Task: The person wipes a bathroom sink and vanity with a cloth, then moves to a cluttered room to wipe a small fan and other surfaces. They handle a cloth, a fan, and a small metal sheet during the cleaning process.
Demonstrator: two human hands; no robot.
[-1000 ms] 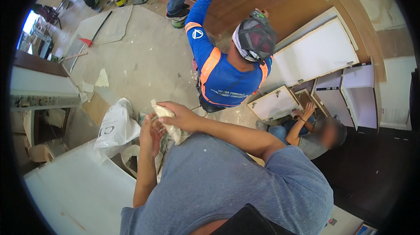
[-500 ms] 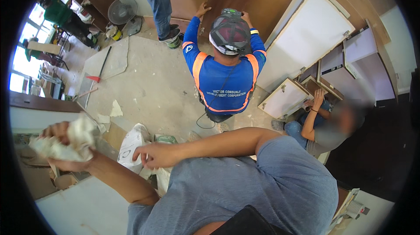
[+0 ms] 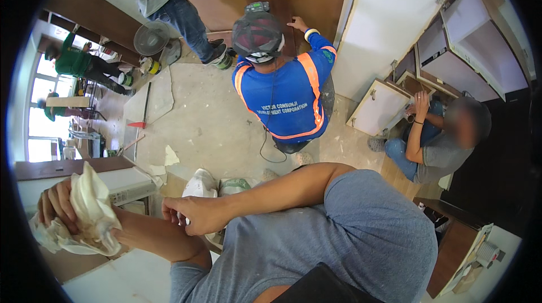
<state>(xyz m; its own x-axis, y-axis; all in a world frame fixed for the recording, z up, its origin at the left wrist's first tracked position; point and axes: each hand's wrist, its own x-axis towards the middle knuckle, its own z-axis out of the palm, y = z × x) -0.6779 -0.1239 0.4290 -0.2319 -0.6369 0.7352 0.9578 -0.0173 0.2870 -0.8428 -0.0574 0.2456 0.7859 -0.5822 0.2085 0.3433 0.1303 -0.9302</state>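
Note:
My left hand (image 3: 59, 207) is closed round a crumpled off-white rag (image 3: 93, 204), whose folds hang over the fingers and wrist. It is held out at the left, above a pale surface (image 3: 127, 275). My right arm reaches across my body. My right hand (image 3: 197, 213) is beside my left forearm, its fingers loosely bent and a little apart, with nothing plainly held in them. Just beyond it are a white sack (image 3: 200, 183) and a greenish one (image 3: 234, 184), partly hidden by my arm.
A co-worker in blue (image 3: 288, 97) crouches ahead at a brown board (image 3: 279, 15). Another sits by open white cabinets (image 3: 381, 108) at the right. A third stands near a grey fan (image 3: 151, 38). A red-ended pole (image 3: 147, 105) and scraps (image 3: 171, 156) lie on the dusty floor.
The view has shifted. My left hand and the rag sit slightly lower, and my right hand is nearer my left forearm. The co-worker in blue has turned, and one of their hands is now hidden.

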